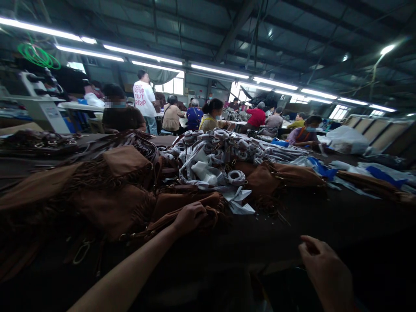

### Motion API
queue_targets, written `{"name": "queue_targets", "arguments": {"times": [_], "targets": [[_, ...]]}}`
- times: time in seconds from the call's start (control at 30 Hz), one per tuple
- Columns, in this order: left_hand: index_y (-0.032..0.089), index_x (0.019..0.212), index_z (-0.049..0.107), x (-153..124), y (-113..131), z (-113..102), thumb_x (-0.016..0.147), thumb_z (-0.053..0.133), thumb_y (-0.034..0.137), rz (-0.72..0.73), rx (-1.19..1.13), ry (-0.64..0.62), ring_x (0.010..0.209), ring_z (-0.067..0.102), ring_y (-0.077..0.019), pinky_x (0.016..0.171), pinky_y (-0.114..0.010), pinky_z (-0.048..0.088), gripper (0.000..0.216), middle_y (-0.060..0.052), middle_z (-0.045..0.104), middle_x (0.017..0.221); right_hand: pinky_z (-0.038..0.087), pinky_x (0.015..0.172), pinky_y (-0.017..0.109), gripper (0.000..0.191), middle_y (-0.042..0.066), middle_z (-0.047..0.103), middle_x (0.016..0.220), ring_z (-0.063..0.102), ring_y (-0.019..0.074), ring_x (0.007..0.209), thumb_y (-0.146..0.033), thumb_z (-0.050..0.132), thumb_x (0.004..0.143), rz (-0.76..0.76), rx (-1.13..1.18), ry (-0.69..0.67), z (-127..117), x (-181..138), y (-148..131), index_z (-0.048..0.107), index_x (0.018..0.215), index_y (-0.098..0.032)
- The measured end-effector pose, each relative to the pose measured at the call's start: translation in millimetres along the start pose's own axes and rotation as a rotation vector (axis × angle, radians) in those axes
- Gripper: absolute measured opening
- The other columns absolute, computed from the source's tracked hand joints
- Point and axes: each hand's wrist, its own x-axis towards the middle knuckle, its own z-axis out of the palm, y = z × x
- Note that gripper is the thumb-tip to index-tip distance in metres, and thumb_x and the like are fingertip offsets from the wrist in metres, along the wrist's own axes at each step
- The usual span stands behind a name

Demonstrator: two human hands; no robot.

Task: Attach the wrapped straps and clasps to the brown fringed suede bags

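Head view: left hand [190,216] closed on brown fringed bag [182,208], lying crosswise ahead-left on worktop [325,216]; right hand [325,271] loosely curled, empty, well apart.

Factory floor, bag/leather-goods assembly shop: high dark steel-truss roof [247,26] w/ long rows of white fluorescent tube lights [143,54]. Long dark worktable [325,216] is heaped w/ brown fringed suede bags [113,182] & grey paper-wrapped strap bundles [214,156]. Approx. a dozen seated workers [211,116] sit at far benches, plus a white industrial machine [42,106] at left.
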Motion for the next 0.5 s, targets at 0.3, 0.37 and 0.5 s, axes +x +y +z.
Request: {"name": "queue_targets", "arguments": {"times": [0.3, 0.37, 0.5], "targets": [[0.017, 0.08, 0.062, -0.2, 4.7, -3.7, 0.084, 0.055, 0.019, 0.017, -0.01, -0.015, 0.081, 0.058, -0.0143, 0.074, -0.024, 0.042, 0.008, -0.003, 0.062, 0.085, 0.047, 0.075, 0.028, 0.023, 0.006, 0.067, 0.087, 0.062, 0.0169, 0.079, -0.033, 0.05, 0.083, -0.29, 0.332, 0.023, 48.4, 4.4, -77.0, 0.066, 0.09, -0.019], [0.017, 0.079, 0.062, -0.2, 4.0, -2.6, 0.084, 0.055, 0.019, 0.017, -0.008, -0.011, 0.081, 0.058, -0.0144, 0.075, -0.025, 0.042, 0.009, -0.003, 0.062, 0.084, 0.046, 0.075, 0.028, 0.022, 0.006, 0.068, 0.088, 0.061, 0.0172, 0.08, -0.029, 0.049, 0.082, -0.285, 0.265, -0.089, 69.8, 12.2, -87.3, 0.067, 0.089, -0.019], [0.017, 0.078, 0.062, -0.1, 2.4, -0.4, 0.083, 0.055, 0.02, 0.0, -0.02, 0.011, 0.081, 0.058, -0.0149, 0.075, -0.025, 0.043, 0.009, -0.003, 0.062, 0.084, 0.042, 0.069, 0.027, 0.02, 0.005, 0.067, 0.084, 0.06, 0.018, 0.079, -0.021, 0.049, 0.08, -0.301, 0.04, -0.293, 89.6, 24.8, -95.0, 0.068, 0.088, -0.021]]}}
